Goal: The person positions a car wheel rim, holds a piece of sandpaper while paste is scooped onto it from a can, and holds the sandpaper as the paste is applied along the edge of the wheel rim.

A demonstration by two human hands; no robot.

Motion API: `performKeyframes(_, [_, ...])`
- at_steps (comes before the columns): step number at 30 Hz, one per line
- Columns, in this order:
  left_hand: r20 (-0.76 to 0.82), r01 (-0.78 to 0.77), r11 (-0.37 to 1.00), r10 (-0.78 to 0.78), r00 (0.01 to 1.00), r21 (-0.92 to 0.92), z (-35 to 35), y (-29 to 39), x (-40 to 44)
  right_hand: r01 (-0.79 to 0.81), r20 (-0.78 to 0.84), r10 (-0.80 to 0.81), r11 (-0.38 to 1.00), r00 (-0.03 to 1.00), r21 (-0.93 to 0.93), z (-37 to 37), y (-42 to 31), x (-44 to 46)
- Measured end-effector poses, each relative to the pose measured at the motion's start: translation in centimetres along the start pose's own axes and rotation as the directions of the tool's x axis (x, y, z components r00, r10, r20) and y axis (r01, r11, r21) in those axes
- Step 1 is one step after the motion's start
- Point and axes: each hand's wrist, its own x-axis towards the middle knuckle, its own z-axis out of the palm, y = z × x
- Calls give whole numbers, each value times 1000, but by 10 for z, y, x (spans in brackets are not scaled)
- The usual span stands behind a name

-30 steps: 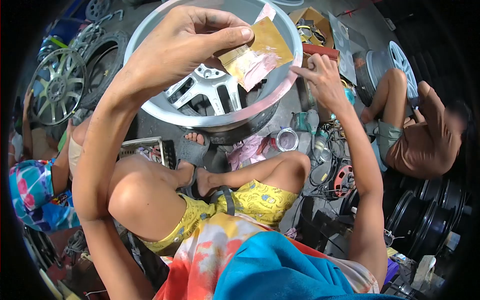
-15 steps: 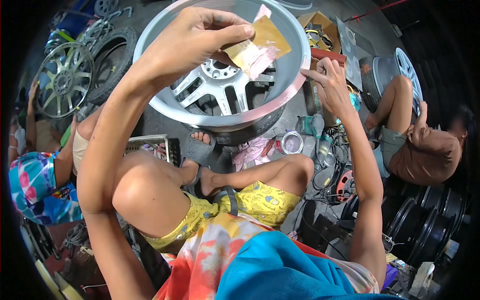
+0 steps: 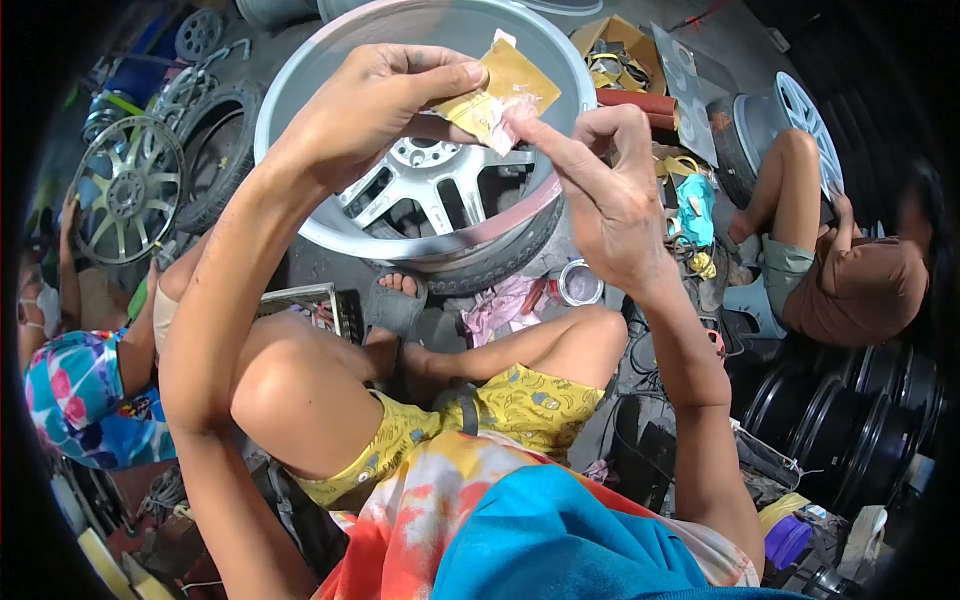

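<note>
Between thumb and fingers, my left hand pinches a thin yellowish-brown sheet over the wheel rim. Pink paste is smeared on the sheet's lower part. My right hand has its index finger extended to the paste, touching it, with the other fingers curled and nothing seen in them. Below both hands lies a large silver spoked wheel, resting on a dark tire. A pinkish smear covers part of the right side of its grey edge.
Beyond my knees are an open can and a pink cloth. People crouch at the left and right. A cardboard box stands behind the wheel, and dark rims are stacked at the right.
My right hand has moved left from the wheel's edge to the paste on the sheet. My left hand and the sheet are slightly lower and further left.
</note>
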Motion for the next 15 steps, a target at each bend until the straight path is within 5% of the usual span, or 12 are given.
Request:
performKeyframes(5, [-111, -43, 999, 46, 993, 28, -4, -5, 0, -129, 114, 105, 963, 988, 235, -7, -2, -8])
performKeyframes(8, [-154, -95, 991, 110, 982, 98, -7, 5, -4, -289, 137, 276, 953, 951, 88, -21, 48, -20])
performKeyframes(13, [-148, -148, 977, 171, 974, 154, -5, 12, -6, -290, 174, 318, 943, 932, -165, -22, 137, -45])
performKeyframes(15, [-129, -162, 973, 184, 975, 163, -6, 9, -6, -161, 247, 223, 955, 943, -248, -13, 146, -45])
